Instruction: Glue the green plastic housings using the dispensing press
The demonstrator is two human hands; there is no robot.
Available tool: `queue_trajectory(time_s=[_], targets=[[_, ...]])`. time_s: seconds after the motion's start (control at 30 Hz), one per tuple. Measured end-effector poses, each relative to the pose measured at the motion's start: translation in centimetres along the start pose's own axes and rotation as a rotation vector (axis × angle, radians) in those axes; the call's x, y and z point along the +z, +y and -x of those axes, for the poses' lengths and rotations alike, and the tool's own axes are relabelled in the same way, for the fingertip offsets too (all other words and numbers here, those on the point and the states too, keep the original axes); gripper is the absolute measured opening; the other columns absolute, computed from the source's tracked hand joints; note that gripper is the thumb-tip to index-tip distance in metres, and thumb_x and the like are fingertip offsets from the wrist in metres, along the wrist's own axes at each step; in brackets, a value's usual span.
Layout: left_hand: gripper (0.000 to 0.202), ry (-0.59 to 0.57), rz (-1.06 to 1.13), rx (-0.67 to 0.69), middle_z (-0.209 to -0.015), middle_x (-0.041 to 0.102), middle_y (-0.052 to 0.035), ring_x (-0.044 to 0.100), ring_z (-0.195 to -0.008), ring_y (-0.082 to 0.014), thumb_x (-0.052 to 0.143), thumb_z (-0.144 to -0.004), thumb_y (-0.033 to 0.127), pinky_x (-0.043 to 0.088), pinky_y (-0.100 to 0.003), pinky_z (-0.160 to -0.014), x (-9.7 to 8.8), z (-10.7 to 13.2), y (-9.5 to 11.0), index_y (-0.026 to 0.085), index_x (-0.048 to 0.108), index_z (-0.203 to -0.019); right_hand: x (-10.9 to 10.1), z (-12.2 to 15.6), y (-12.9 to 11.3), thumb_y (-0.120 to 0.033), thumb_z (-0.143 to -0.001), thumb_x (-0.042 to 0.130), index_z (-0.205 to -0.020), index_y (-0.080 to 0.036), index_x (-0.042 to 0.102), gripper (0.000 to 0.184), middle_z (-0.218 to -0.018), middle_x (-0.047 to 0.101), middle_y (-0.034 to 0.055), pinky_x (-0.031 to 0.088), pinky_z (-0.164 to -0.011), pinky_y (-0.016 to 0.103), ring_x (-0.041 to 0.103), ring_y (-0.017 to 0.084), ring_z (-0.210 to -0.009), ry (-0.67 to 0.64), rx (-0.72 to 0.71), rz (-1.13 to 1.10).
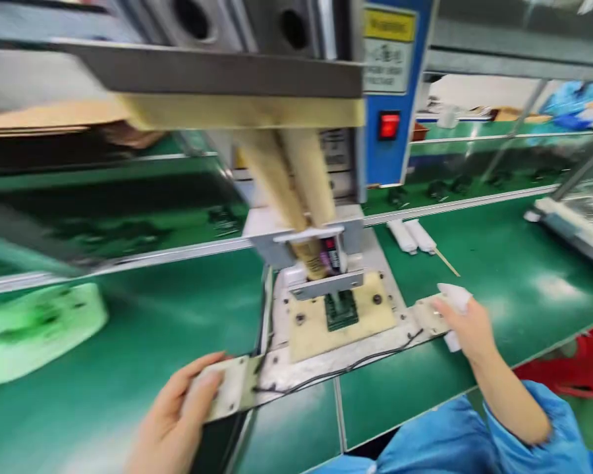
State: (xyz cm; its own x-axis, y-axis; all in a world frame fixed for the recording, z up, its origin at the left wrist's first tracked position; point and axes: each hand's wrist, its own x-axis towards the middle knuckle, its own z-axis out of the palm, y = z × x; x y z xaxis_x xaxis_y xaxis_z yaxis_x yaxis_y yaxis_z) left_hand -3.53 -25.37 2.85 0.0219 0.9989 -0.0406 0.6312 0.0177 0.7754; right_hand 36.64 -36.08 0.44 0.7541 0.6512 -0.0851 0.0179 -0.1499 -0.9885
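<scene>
A press machine stands in front of me on a green bench. Its grey base plate [326, 362] carries a cream fixture block [311, 326] with a small dark green part [340, 309] seated in it, under the press head [321, 253]. My left hand [182, 408] rests on the plate's left tab [230, 388], thumb pressed on top, fingers under. My right hand [467, 326] presses on the plate's right tab [427, 316], with white fingertip covers showing. The picture is motion-blurred.
A pale green tray [39, 329] lies at the left on the bench. Two white pieces [410, 236] and a thin stick [447, 262] lie behind the right hand. The blue machine column has a red switch [389, 125]. A red bin [583, 359] sits low right.
</scene>
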Motion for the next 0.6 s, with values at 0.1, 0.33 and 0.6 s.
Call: queue_trajectory(time_s=[0.1,0.33,0.6], targets=[[0.058,0.024,0.179,-0.131,-0.111,0.070,-0.0040,0.062,-0.095,-0.0235,0.057,-0.080,0.072,0.051,-0.029,-0.079,-0.4,0.2,-0.7,0.024,0.062,-0.112,-0.6,-0.1,1.0,-0.055,-0.056,0.085,-0.103,-0.014,0.074,0.064,-0.093,0.074,0.0119,0.054,-0.082,0.043,0.068,0.033,-0.093,0.055,0.018,0.087],[0.058,-0.015,0.321,-0.179,-0.098,0.071,-0.0048,0.059,-0.077,-0.0186,0.067,-0.074,0.067,0.048,-0.023,-0.066,0.2,0.1,0.2,0.021,0.063,-0.110,-1.6,-0.4,2.4,-0.063,-0.059,0.083,-0.113,-0.013,0.073,0.074,-0.102,0.074,0.0138,0.054,-0.083,0.042,0.069,0.033,-0.096,0.129,0.004,0.228],[0.053,0.016,0.291,-0.167,-0.091,0.070,-0.0063,0.057,-0.070,-0.0182,0.065,-0.077,0.062,0.046,-0.025,-0.060,0.0,0.3,0.7,0.019,0.065,-0.107,-1.7,-0.3,2.2,-0.061,-0.057,0.085,-0.111,-0.015,0.074,0.072,-0.104,0.074,0.0117,0.054,-0.081,0.039,0.068,0.032,-0.095,0.127,0.062,0.201]])
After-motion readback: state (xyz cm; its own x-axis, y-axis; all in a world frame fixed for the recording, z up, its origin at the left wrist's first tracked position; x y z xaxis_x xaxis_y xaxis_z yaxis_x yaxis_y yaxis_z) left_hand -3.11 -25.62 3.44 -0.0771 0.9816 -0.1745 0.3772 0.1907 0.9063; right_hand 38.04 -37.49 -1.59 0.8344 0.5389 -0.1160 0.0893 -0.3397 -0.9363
